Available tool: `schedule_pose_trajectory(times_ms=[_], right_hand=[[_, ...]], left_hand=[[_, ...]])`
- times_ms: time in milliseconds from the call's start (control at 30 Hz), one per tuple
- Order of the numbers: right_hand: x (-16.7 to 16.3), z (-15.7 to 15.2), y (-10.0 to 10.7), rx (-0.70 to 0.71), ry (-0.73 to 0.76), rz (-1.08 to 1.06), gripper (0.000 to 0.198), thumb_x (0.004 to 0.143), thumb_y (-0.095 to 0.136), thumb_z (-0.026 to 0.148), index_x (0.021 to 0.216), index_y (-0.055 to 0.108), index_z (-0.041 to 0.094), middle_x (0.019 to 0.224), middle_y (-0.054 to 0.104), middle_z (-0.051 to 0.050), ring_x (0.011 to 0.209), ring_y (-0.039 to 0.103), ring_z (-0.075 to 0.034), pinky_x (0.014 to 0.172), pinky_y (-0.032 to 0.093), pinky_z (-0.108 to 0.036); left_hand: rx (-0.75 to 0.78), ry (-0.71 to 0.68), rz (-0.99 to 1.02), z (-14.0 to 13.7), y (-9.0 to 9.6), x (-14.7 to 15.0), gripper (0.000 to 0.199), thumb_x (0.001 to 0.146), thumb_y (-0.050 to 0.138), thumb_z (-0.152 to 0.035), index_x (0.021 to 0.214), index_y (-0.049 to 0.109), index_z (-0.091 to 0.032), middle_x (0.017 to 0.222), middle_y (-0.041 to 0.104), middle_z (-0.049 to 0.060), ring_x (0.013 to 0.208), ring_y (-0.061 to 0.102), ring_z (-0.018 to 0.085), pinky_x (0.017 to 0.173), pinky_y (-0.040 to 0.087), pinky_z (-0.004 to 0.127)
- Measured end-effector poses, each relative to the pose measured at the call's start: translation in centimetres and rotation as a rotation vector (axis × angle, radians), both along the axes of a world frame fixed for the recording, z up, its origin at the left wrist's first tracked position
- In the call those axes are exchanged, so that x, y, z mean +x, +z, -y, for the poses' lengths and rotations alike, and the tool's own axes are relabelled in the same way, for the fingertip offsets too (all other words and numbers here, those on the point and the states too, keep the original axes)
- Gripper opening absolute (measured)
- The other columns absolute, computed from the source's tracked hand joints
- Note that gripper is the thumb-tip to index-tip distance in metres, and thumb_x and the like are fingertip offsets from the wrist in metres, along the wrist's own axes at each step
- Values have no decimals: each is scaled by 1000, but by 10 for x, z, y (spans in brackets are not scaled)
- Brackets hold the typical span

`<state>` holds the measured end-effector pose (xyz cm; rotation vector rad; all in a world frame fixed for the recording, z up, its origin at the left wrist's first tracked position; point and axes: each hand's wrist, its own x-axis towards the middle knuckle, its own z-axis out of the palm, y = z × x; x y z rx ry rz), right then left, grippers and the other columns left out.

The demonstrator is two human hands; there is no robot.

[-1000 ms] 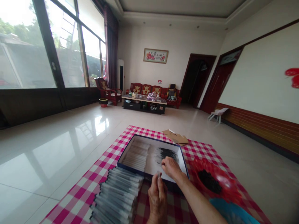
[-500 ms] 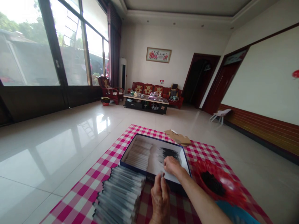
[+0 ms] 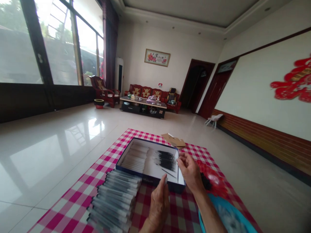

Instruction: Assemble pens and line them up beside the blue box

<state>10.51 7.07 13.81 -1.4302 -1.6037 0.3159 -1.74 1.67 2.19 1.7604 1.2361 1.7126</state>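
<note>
My left hand (image 3: 159, 199) is closed in front of the box, around what looks like a clear pen barrel; only its pale end shows by the fingertips. Over the box's right edge, my right hand (image 3: 190, 170) pinches a thin black pen refill (image 3: 178, 174) that hangs downward. The shallow blue-edged box (image 3: 148, 174) has a white inside. Clear pen tubes (image 3: 136, 157) fill its left side, and a heap of black refills (image 3: 166, 160) lies on the right. To the left of my left hand, a pile of assembled-looking pens (image 3: 116, 197) rests on the cloth.
A red dish (image 3: 216, 179) with black pieces, partly behind my right forearm, stands at the right. Nearer is a blue basin (image 3: 202, 213) holding pale items. Flattened cardboard (image 3: 173, 140) lies behind the box on the checked tablecloth (image 3: 80, 187).
My right hand has lifted from the refills and moved to the box's right edge with a refill pinched in it. My left hand stays near the box front. The view has turned right.
</note>
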Motion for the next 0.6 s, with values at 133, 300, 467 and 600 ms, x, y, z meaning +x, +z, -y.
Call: schedule_pose_trajectory(times_ms=[133,300,467,600], right_hand=[[28,52,-10,118,-84,-507,58,74,66,42,124,49,21,85,66,-2,77,64,-19,71,52,-32],[42,89,-27,186,-257,-692,62,73,69,43,128,49,25,90,65,0,77,62,-16,70,52,-28],[43,92,-36,239,-288,-756,62,72,70,43,128,49,25,88,63,1,79,61,-16,70,52,-28],[39,90,-42,226,-242,-739,58,75,68,42,128,48,26,91,63,-1,78,63,-17,69,53,-28]], left_hand=[[163,-121,-177,8,-1,6,43,95,33,-19,136,44,-17,89,71,9,77,68,17,71,55,25],[237,-129,-314,13,-3,14,35,94,38,-21,126,54,-23,88,68,6,78,65,17,70,55,27],[255,-154,-336,15,-1,15,30,94,40,-22,120,55,-23,86,68,5,75,64,16,70,54,26],[244,-171,-369,15,-1,14,30,95,40,-22,119,56,-22,84,67,5,77,64,16,71,53,26]])
